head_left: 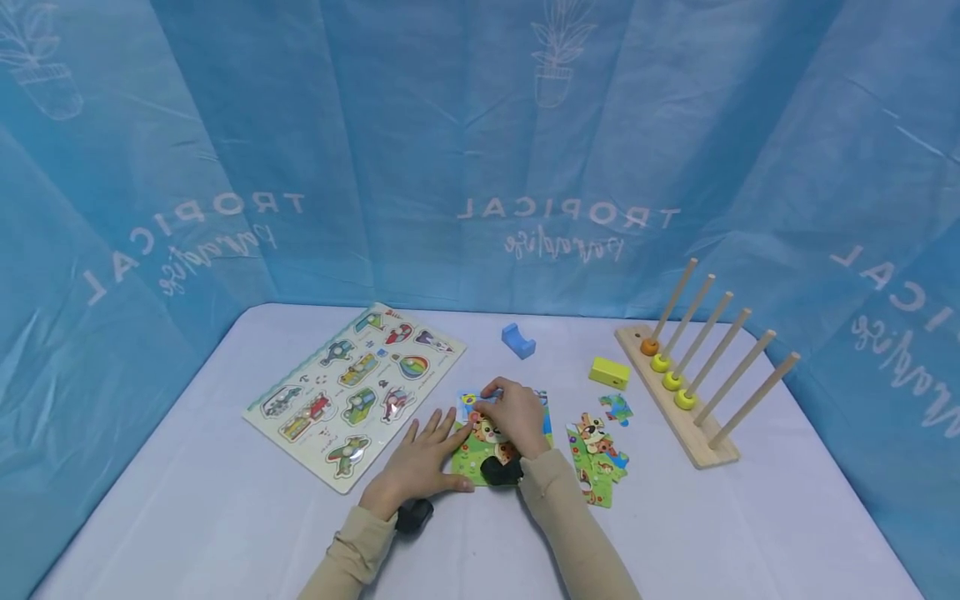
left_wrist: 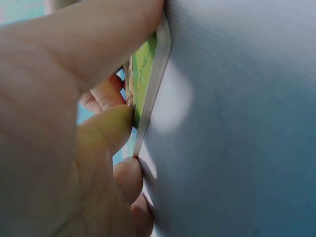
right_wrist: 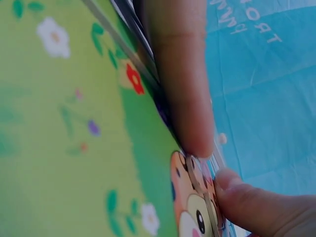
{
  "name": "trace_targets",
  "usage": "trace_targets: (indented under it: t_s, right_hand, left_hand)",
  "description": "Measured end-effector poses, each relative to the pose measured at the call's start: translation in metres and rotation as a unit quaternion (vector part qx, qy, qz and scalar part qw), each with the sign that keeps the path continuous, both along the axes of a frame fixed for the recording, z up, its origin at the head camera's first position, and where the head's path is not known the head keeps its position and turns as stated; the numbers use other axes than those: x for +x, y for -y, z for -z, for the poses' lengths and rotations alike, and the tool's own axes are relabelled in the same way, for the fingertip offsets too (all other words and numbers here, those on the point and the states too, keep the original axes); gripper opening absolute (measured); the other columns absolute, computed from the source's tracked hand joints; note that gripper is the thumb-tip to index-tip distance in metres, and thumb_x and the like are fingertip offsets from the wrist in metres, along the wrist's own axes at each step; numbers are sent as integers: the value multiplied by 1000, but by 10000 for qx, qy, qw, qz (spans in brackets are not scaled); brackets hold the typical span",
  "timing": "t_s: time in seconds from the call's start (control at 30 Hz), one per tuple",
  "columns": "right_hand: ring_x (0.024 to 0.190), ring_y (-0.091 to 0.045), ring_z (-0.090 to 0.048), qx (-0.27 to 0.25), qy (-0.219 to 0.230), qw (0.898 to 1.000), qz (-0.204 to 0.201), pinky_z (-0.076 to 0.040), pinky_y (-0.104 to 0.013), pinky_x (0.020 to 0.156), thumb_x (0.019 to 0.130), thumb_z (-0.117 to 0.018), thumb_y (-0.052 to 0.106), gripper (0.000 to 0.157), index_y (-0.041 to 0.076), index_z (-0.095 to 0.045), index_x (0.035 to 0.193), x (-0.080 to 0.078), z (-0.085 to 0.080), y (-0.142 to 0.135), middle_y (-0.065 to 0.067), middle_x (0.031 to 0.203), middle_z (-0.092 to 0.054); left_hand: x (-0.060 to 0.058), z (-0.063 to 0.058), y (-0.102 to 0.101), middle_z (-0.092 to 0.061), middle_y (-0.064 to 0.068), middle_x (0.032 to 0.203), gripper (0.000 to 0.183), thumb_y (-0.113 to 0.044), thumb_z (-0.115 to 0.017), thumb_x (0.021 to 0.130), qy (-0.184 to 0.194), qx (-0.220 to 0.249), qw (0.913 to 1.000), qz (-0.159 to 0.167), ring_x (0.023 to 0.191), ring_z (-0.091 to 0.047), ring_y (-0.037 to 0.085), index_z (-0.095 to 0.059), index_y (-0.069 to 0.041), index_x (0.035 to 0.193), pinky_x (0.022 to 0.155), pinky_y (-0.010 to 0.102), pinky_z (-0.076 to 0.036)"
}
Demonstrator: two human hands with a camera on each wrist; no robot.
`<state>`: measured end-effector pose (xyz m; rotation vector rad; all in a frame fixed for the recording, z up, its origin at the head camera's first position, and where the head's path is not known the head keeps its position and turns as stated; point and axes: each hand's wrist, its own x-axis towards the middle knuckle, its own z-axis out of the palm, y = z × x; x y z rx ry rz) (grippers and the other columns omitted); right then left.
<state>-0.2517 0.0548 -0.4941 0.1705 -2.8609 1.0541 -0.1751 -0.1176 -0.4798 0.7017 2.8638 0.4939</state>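
Observation:
A jigsaw puzzle (head_left: 462,466) with a green ground and a cartoon animal lies in front of me. My left hand (head_left: 420,462) is spread flat at its left side. In the left wrist view, its fingers (left_wrist: 129,178) touch the puzzle's edge. Over the upper part, my right hand (head_left: 516,414) curls its fingers and pinches a small blue puzzle piece (head_left: 467,400) by the upper left corner. The right wrist view shows a fingertip beside the animal's head (right_wrist: 195,212). The right hand and wrist camera cover much of the picture.
Joined puzzle pieces (head_left: 596,467) and a single loose piece (head_left: 617,408) lie to the right. Beyond them are a yellow block (head_left: 610,372) and a wooden peg stand (head_left: 678,417) with beads. A blue curved block (head_left: 517,340) stands behind; a vehicle peg puzzle (head_left: 315,446) lies left.

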Motion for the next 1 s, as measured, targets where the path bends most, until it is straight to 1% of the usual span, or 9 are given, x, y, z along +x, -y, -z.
trace_targets:
  t_s: [0.23, 0.37, 0.43, 0.5, 0.63, 0.7, 0.77, 0.83, 1.0]
  right_hand:
    - [42, -10, -45, 5, -78, 9999, -68, -35, -25, 39, 78, -73, 35, 19, 18, -67, 83, -1, 1, -1, 6, 51, -52]
    - [48, -12, -48, -463, 180, 9974, -529, -40, -26, 43, 82, -69, 34, 18, 18, -67, 89, 0, 0, -9, 5, 59, -55]
    - [54, -12, -51, -962, 414, 9909, -843, -43, -27, 49, 85, -66, 34, 19, 17, -68, 94, -1, 0, -16, 4, 67, -58]
    - [62, -13, -54, -1678, 758, 9757, -1187, -48, -28, 56, 89, -61, 32, 24, 12, -67, 101, -3, -1, -25, -2, 77, -62]
    - [73, -16, -57, -3154, 1404, 9238, -1657, -53, -32, 68, 93, -56, 28, 38, -2, -57, 118, -7, 0, -46, -19, 95, -60]
    - [75, -18, -57, -3554, 1508, 9069, -1688, -54, -34, 70, 94, -55, 27, 43, -5, -52, 122, -8, -1, -57, -26, 102, -57]
    - [75, -18, -56, -3593, 1411, 9083, -1613, -53, -33, 69, 94, -55, 27, 45, -5, -51, 124, -7, -2, -68, -28, 105, -56]
    - [73, -19, -55, -3527, 1299, 9154, -1443, -51, -31, 66, 94, -55, 27, 44, -4, -51, 124, -7, -5, -78, -27, 107, -57]
    - [70, -16, -51, -3416, 1255, 9267, -941, -44, -24, 60, 93, -57, 29, 44, -1, -52, 125, -4, -11, -110, -17, 109, -62]
  left_hand:
    - [-1, -1, -1, -18, 15, 152, 87, -60, -62, 75, 37, -9, 10000, -4, 140, -11, 37, -33, -15, 144, 111, 58, -9]
    - [0, 0, -1, -17, 15, 153, 90, -59, -63, 75, 102, 7, 9999, -13, 140, -10, 36, -30, -13, 145, 111, 57, -8]
    - [0, 1, -1, -17, 15, 153, 91, -58, -63, 75, 116, 35, 9999, -30, 140, -10, 36, -29, -11, 146, 111, 57, -8]
    - [0, 2, -1, -16, 15, 153, 93, -58, -64, 75, 132, 56, 9999, -64, 140, -11, 36, -27, -11, 146, 111, 57, -7]
    - [0, 1, 0, -16, 15, 153, 94, -58, -65, 74, 140, 113, 9998, -50, 140, -11, 36, -26, -12, 147, 111, 58, -6]
    - [1, 0, 0, -17, 16, 152, 95, -57, -66, 74, 148, 153, 9998, -33, 139, -11, 37, -27, -11, 146, 110, 59, -6]
    - [1, 0, 0, -17, 16, 152, 95, -58, -66, 73, 136, 148, 9998, -22, 139, -11, 37, -26, -11, 146, 110, 59, -6]
    - [1, 0, -1, -17, 16, 152, 95, -58, -65, 74, 134, 152, 9998, -12, 139, -11, 37, -26, -11, 146, 110, 59, -6]
    - [0, -1, 1, -17, 16, 152, 95, -59, -64, 74, 106, 30, 9999, -10, 140, -12, 37, -26, -10, 146, 111, 58, -7]
